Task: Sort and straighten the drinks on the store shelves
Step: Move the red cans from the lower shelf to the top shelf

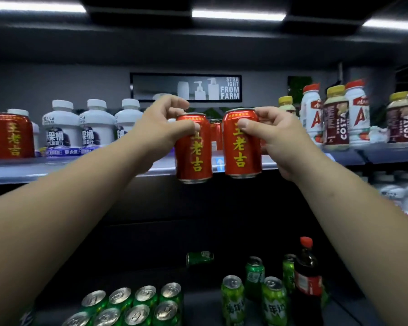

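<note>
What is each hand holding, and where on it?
The left hand grips the left red can near its top, thumb across the front; the right hand grips the right red can likewise.

wall sign (185, 87): "STRAIGHT FROM FARM" | brown bottles (336, 128): "COSTA" | red cans (242, 152): "王老吉"

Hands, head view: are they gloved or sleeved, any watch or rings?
No. The left hand and right hand are bare, and so are the forearms up to the frame's edge. No gloves, sleeves, watch or rings show. The visible nails are short and unpainted.
</note>
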The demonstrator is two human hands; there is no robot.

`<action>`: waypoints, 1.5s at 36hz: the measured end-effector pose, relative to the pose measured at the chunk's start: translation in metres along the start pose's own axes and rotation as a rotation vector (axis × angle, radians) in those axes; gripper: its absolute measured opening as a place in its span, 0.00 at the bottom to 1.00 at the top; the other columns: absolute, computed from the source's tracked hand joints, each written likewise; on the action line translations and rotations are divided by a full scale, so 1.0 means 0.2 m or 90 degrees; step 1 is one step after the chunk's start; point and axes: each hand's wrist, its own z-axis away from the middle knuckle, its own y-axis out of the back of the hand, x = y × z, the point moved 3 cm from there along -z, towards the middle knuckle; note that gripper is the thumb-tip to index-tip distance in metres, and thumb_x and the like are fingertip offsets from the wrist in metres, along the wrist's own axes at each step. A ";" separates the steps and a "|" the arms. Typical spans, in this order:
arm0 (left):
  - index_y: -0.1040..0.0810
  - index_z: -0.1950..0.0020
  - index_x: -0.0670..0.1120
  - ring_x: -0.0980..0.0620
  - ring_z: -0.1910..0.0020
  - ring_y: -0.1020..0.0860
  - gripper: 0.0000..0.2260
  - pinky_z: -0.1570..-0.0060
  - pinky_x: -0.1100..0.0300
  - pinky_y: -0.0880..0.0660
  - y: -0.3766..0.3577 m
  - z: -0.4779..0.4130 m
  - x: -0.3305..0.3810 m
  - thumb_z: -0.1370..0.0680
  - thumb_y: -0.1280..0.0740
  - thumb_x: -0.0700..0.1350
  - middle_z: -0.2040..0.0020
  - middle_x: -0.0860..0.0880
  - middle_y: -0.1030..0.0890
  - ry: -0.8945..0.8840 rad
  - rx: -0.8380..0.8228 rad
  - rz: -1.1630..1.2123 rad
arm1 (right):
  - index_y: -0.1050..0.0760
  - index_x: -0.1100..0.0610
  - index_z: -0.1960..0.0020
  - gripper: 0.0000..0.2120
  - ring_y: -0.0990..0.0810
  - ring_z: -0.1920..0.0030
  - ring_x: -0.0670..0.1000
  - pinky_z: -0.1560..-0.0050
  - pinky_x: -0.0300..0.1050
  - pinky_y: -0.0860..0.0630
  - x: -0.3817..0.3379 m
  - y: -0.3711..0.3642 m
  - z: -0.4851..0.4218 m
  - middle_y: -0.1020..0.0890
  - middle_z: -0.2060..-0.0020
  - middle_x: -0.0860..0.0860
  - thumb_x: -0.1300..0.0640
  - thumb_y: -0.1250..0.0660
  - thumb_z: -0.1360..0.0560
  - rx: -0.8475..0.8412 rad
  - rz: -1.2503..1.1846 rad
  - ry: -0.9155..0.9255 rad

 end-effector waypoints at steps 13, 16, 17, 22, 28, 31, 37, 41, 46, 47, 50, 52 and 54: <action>0.29 0.37 0.51 0.49 0.44 0.23 0.20 0.46 0.50 0.21 0.02 -0.41 -0.08 0.25 0.26 0.46 0.43 0.51 0.25 -0.027 0.179 -0.103 | 0.31 0.50 0.28 0.27 0.23 0.41 0.51 0.39 0.53 0.23 0.10 -0.15 -0.49 0.23 0.38 0.48 0.47 0.27 0.24 0.017 0.192 0.050; 0.30 0.38 0.52 0.50 0.45 0.24 0.19 0.46 0.50 0.22 -0.01 -0.45 -0.15 0.24 0.26 0.45 0.44 0.53 0.26 -0.005 0.180 -0.096 | 0.34 0.50 0.26 0.28 0.25 0.42 0.50 0.41 0.50 0.25 0.19 -0.18 -0.53 0.26 0.42 0.45 0.46 0.29 0.23 0.014 0.237 0.042; 0.30 0.38 0.53 0.50 0.45 0.24 0.19 0.44 0.49 0.22 -0.03 -0.46 -0.18 0.24 0.26 0.45 0.43 0.52 0.26 0.008 0.179 -0.093 | 0.33 0.51 0.27 0.27 0.25 0.42 0.50 0.40 0.51 0.24 0.22 -0.18 -0.53 0.26 0.43 0.46 0.46 0.29 0.23 0.016 0.249 0.039; 0.30 0.37 0.53 0.47 0.42 0.24 0.19 0.44 0.49 0.21 -0.10 -0.48 -0.28 0.24 0.27 0.46 0.38 0.49 0.26 0.031 0.162 -0.109 | 0.34 0.50 0.27 0.27 0.22 0.44 0.51 0.46 0.50 0.21 0.32 -0.17 -0.55 0.23 0.40 0.49 0.42 0.32 0.22 0.022 0.275 0.017; 0.31 0.36 0.54 0.48 0.43 0.23 0.18 0.45 0.47 0.20 -0.14 -0.48 -0.35 0.23 0.29 0.47 0.36 0.48 0.26 0.035 0.147 -0.136 | 0.38 0.46 0.25 0.33 0.21 0.44 0.51 0.42 0.53 0.21 0.36 -0.18 -0.53 0.22 0.41 0.47 0.40 0.29 0.25 -0.036 0.367 0.046; 0.37 0.28 0.53 0.49 0.41 0.27 0.28 0.46 0.52 0.24 -0.17 -0.46 -0.40 0.23 0.28 0.48 0.32 0.49 0.33 -0.003 0.107 -0.243 | 0.43 0.47 0.21 0.39 0.23 0.38 0.54 0.38 0.55 0.24 0.39 -0.19 -0.53 0.23 0.35 0.49 0.39 0.29 0.26 -0.037 0.454 0.074; 0.48 0.20 0.56 0.50 0.29 0.34 0.37 0.34 0.49 0.30 -0.17 -0.41 -0.43 0.22 0.30 0.52 0.23 0.51 0.41 -0.034 0.107 -0.323 | 0.43 0.47 0.21 0.40 0.23 0.38 0.52 0.38 0.53 0.24 0.41 -0.19 -0.54 0.23 0.35 0.48 0.39 0.29 0.26 -0.025 0.423 0.080; 0.51 0.19 0.55 0.50 0.23 0.41 0.41 0.31 0.55 0.38 -0.19 -0.34 -0.39 0.23 0.29 0.54 0.20 0.52 0.47 -0.060 0.085 -0.422 | 0.42 0.49 0.21 0.38 0.32 0.30 0.50 0.33 0.49 0.32 0.37 -0.18 -0.49 0.30 0.28 0.49 0.44 0.28 0.25 0.000 0.410 0.144; 0.42 0.20 0.56 0.55 0.24 0.41 0.36 0.26 0.53 0.40 -0.19 -0.06 -0.38 0.24 0.30 0.55 0.21 0.55 0.41 -0.088 0.063 -0.440 | 0.36 0.46 0.24 0.31 0.32 0.34 0.42 0.33 0.46 0.30 0.38 -0.08 -0.28 0.32 0.36 0.39 0.50 0.28 0.24 -0.013 0.257 0.168; 0.38 0.22 0.56 0.56 0.25 0.39 0.33 0.25 0.52 0.40 -0.19 0.02 -0.38 0.25 0.30 0.56 0.23 0.55 0.38 -0.112 0.064 -0.437 | 0.34 0.46 0.25 0.30 0.31 0.34 0.41 0.32 0.45 0.30 0.40 -0.06 -0.20 0.31 0.36 0.38 0.51 0.28 0.24 -0.011 0.237 0.186; 0.29 0.27 0.56 0.57 0.28 0.33 0.29 0.28 0.50 0.35 -0.23 0.25 -0.43 0.28 0.34 0.59 0.29 0.55 0.29 -0.151 0.036 -0.428 | 0.28 0.46 0.32 0.24 0.28 0.35 0.39 0.33 0.37 0.31 0.50 -0.02 0.06 0.25 0.38 0.41 0.53 0.28 0.26 0.004 0.214 0.272; 0.25 0.30 0.54 0.57 0.30 0.29 0.26 0.30 0.52 0.32 -0.28 0.37 -0.48 0.28 0.34 0.58 0.32 0.55 0.27 -0.153 0.004 -0.419 | 0.26 0.47 0.35 0.22 0.25 0.37 0.40 0.36 0.32 0.32 0.60 -0.02 0.22 0.23 0.41 0.42 0.55 0.27 0.28 -0.017 0.212 0.285; 0.23 0.33 0.54 0.58 0.32 0.28 0.24 0.31 0.56 0.31 -0.33 0.48 -0.54 0.28 0.33 0.57 0.34 0.56 0.26 -0.137 -0.016 -0.405 | 0.25 0.48 0.37 0.21 0.25 0.38 0.40 0.38 0.30 0.32 0.72 -0.03 0.34 0.23 0.41 0.40 0.55 0.26 0.29 -0.075 0.220 0.226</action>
